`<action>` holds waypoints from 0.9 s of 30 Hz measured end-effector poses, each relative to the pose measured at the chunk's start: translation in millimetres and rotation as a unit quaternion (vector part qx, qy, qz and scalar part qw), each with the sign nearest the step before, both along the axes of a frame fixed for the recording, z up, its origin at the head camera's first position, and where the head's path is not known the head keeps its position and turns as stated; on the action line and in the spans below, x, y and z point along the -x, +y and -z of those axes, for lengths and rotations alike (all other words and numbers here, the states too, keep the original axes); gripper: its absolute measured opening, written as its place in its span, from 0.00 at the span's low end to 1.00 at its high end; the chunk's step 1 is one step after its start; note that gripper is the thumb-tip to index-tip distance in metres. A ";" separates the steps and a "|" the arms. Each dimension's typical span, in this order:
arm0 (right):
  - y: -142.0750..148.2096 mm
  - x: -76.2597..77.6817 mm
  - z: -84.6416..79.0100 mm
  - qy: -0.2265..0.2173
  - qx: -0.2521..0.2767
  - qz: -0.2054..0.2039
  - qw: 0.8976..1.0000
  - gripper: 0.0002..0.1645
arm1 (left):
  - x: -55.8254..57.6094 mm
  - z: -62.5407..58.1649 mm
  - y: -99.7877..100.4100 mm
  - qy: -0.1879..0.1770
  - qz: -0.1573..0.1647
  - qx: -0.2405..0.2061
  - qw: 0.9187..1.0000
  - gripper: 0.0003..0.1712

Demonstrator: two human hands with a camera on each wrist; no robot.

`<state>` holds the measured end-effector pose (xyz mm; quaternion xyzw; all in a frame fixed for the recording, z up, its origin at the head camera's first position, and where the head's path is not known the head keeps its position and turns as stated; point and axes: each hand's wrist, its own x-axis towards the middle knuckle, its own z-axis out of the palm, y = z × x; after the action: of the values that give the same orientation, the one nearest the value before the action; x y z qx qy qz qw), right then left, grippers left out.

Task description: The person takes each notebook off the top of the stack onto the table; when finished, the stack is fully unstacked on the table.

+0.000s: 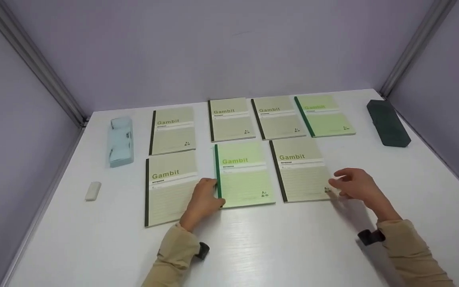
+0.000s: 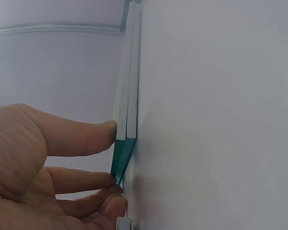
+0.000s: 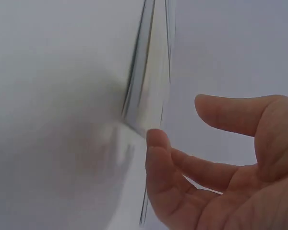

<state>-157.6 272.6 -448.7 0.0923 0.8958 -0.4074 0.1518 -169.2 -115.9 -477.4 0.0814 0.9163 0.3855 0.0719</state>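
Note:
At the lower-left corner of a green notebook in the middle of the front row, my left hand pinches the dark green spine between thumb and fingers. In the left wrist view the notebook's edge shows two pale layers, with the thumb against it. My right hand is by the lower-right corner of a beige notebook, its fingers loosely bent and holding nothing. The right wrist view shows a gap between thumb and fingers, near the notebook's corner. Another beige notebook lies left of the green one.
Behind lie three beige notebooks and a green one. A light blue case and white eraser lie left. A dark green case lies right. Walls border the white table.

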 end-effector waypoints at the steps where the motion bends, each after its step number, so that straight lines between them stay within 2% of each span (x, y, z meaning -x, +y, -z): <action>1: -6.8 1.1 -0.7 0.008 0.005 -0.002 1.000 0.35 | 0.6 0.1 0.2 -0.001 -0.002 -0.001 1.000 0.34; 5: -40.0 4.4 -0.2 0.021 0.051 -0.027 0.998 0.29 | 0.8 2.1 0.1 0.007 -0.001 0.000 1.000 0.33; 11: -89.5 12.1 9.9 -0.010 0.094 -0.078 0.993 0.23 | -3.9 4.5 5.4 -0.004 -0.033 -0.002 0.999 0.25; 13: -102.2 15.3 12.8 -0.026 0.094 -0.091 0.991 0.20 | -4.9 4.3 7.5 -0.006 -0.042 0.001 0.999 0.23; 18: -122.8 20.8 12.9 -0.042 0.072 -0.091 0.992 0.18 | -4.3 3.0 9.4 0.017 -0.043 -0.003 0.999 0.19; 24: -132.3 22.2 10.5 -0.027 0.053 -0.084 0.995 0.18 | -2.2 0.7 7.5 0.036 -0.046 -0.019 0.998 0.05; 27: -135.8 24.0 9.5 -0.018 0.057 -0.086 0.994 0.19 | -1.7 -1.2 6.3 0.033 -0.046 -0.026 0.998 0.09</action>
<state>-181.5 136.9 -458.2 0.0130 0.8730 -0.4413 0.2072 -167.4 -109.6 -476.2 0.0537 0.9106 0.4091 0.0218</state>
